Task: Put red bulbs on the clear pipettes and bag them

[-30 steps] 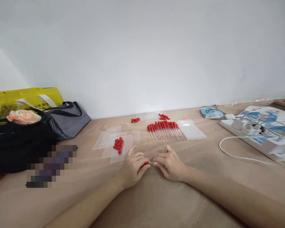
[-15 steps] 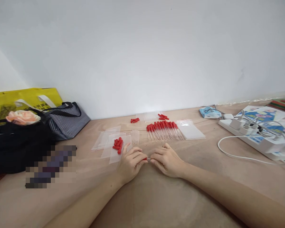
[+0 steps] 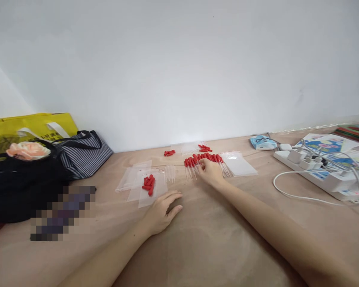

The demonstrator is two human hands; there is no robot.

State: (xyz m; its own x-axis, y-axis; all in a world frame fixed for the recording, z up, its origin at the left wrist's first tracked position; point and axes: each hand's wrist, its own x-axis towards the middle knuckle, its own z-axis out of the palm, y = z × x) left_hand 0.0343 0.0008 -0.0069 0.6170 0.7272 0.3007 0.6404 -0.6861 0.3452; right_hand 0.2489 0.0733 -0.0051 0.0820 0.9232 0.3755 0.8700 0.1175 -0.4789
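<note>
My left hand (image 3: 160, 214) rests on the table with thumb and fingers apart, holding nothing. In front of it, a small heap of red rubber bulbs (image 3: 148, 183) lies on clear zip bags (image 3: 131, 178). Beside those bags is a row of thin clear tubes (image 3: 170, 174). Farther right, my right hand (image 3: 211, 172) reaches into a row of red-topped droppers (image 3: 190, 162), its fingers pinched together on a dropper among them. The hand covers part of that row and most of the held dropper.
More red bulbs (image 3: 169, 153) and another bulb pile (image 3: 205, 148) lie near the wall. A stack of clear bags (image 3: 242, 165) is right of the droppers. A power strip (image 3: 314, 172) with cables and a blue mask (image 3: 263, 142) are at right; a striped bag (image 3: 86, 155) stands left.
My hands have parted. The right hand has moved forward to the dropper row with the dropper both were holding; the left has let go and opened, staying near its place.
</note>
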